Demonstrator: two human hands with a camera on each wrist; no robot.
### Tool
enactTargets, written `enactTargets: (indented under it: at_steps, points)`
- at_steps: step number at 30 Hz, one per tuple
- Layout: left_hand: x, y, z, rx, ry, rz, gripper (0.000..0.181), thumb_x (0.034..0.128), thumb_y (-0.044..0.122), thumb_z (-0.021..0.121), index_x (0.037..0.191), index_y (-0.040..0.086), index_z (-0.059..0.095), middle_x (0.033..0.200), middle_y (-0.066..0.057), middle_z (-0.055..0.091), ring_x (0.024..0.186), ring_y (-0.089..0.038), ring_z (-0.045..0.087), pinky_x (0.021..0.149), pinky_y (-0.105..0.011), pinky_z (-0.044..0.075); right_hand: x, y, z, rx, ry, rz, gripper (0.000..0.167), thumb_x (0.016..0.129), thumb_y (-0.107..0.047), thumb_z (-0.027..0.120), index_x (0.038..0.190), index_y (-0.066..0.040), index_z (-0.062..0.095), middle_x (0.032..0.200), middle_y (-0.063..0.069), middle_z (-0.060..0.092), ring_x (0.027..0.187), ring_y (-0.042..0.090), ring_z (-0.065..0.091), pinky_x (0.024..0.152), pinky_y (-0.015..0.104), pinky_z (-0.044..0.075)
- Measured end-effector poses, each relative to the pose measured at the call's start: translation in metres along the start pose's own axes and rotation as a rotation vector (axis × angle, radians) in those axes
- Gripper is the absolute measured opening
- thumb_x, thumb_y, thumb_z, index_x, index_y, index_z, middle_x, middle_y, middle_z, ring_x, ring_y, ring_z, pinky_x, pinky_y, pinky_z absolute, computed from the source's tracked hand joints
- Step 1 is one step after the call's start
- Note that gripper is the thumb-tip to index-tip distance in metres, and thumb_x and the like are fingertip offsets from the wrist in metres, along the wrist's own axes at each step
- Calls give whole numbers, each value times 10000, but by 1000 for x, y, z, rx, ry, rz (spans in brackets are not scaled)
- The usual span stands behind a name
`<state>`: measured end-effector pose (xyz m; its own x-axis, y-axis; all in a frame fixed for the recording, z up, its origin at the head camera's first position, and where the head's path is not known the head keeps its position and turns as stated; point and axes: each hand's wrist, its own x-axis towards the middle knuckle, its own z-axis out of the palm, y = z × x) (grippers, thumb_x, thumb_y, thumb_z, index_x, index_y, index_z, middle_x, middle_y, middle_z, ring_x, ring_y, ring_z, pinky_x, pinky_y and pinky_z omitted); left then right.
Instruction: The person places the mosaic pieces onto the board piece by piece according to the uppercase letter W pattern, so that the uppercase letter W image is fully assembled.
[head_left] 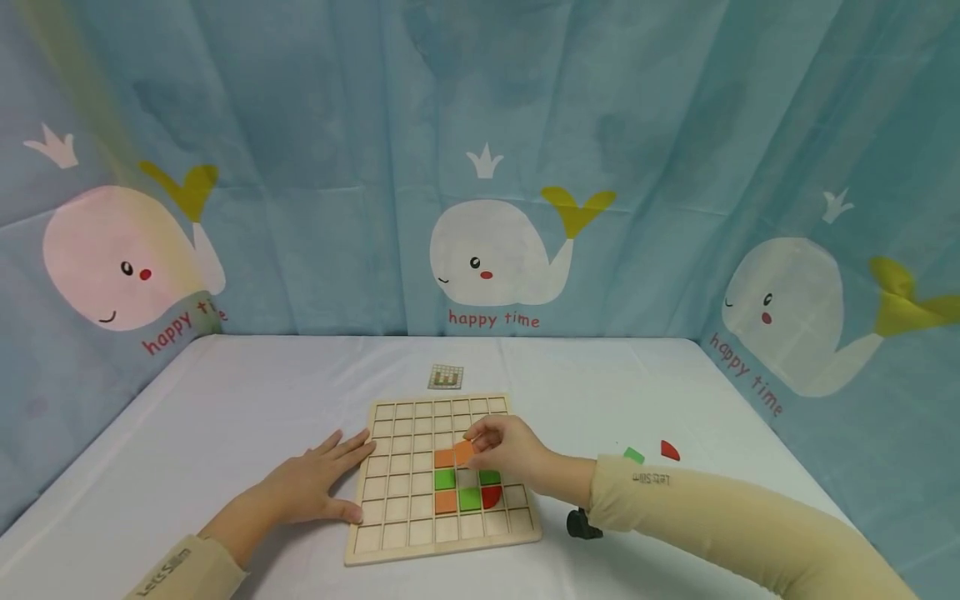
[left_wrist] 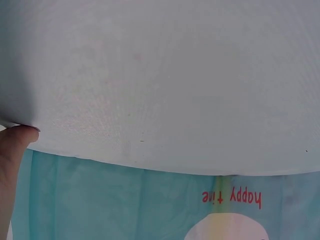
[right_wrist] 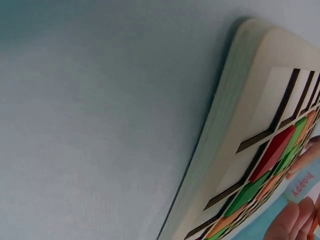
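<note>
A wooden grid board (head_left: 390,510) lies on the white table. My right hand (head_left: 513,454) is above it, pinching an orange square tile (head_left: 465,452) between thumb and fingers, slightly tilted. Just left of that tile, an orange tile (head_left: 444,458) sits in a cell. Below are a green tile (head_left: 445,478), another orange tile (head_left: 446,502), a second green tile (head_left: 469,499), a red rounded piece (head_left: 491,497) and a third green tile (head_left: 490,477). My left hand (head_left: 307,481) touches the board's left edge with its fingers spread.
Beyond the board lies a small pattern card (head_left: 446,377). To the right, a loose green piece (head_left: 633,455) and a red quarter-round piece (head_left: 670,451) lie on the table. A black object (head_left: 582,525) shows under my right wrist. Whale-printed curtains (head_left: 322,250) surround the table.
</note>
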<state>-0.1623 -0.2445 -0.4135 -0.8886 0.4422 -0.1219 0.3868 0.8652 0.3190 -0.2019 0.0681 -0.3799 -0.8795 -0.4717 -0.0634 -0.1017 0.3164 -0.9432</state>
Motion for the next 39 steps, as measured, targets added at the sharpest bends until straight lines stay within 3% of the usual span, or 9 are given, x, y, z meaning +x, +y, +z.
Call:
enactTargets:
  at_steps: [8,15,20,31,35,39]
  points:
    - [0,2,-2,0,-5,2,1018,741,683,651,1502,74,358,1573,-144,262,1385,-518,215,946,-738,303,9,1,14,1,-18,13,235,782,66,767,986,45,651,778,6,559,725,112,517,627,196,464]
    - [0,1,-2,3,-4,-2,1019,739,693,645,1506,87,357,1578,-129,257,1391,-508,212,937,-739,314,20,-1,26,-81,14,-5,203,792,-25,797,947,-29,666,832,32,553,755,149,483,610,235,426]
    - [0,0,-1,1,-1,-7,1022,732,703,644,1503,92,367,1576,-125,264,1394,-502,213,948,-732,311,28,-8,36,-87,28,46,201,777,-21,810,926,-48,678,915,64,544,790,170,467,585,246,423]
    - [0,1,0,-5,1,-22,1025,723,722,637,1498,101,380,1577,-115,270,1395,-498,218,935,-742,315,50,-6,57,-199,27,89,215,749,-123,857,885,-132,691,1123,48,570,974,191,525,759,328,500]
    - [-1,1,0,-5,7,-16,1029,724,731,625,1499,101,378,1578,-113,269,1393,-496,225,930,-743,317,56,-10,61,-247,8,95,217,755,-151,857,887,-131,686,1088,28,577,942,175,507,802,344,477]
    - [-1,2,0,-3,10,-18,1029,722,735,622,1498,104,381,1578,-110,270,1394,-493,227,926,-746,318,59,-15,65,-250,-16,124,214,757,-134,854,884,-128,681,974,8,561,823,161,474,688,294,439]
